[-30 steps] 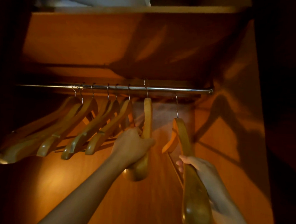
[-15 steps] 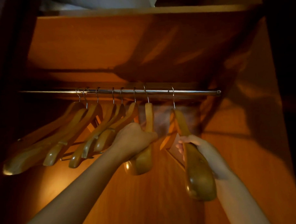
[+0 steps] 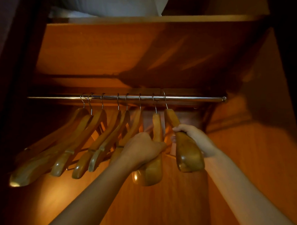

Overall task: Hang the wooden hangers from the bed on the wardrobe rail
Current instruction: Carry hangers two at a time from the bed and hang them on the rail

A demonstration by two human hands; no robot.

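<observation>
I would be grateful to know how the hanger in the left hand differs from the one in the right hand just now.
The left hand grips its hanger low on the arm; the right hand grips its hanger from the right side. The left hanger hangs nearly straight down, edge-on; the right hanger tilts, its lower end swung rightward. The right hanger's hook sits furthest right on the rail. Both are wooden, with metal hooks over the rail.

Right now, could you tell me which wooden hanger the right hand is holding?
The rightmost wooden hanger on the rail; the right hand grips its arm.
</observation>
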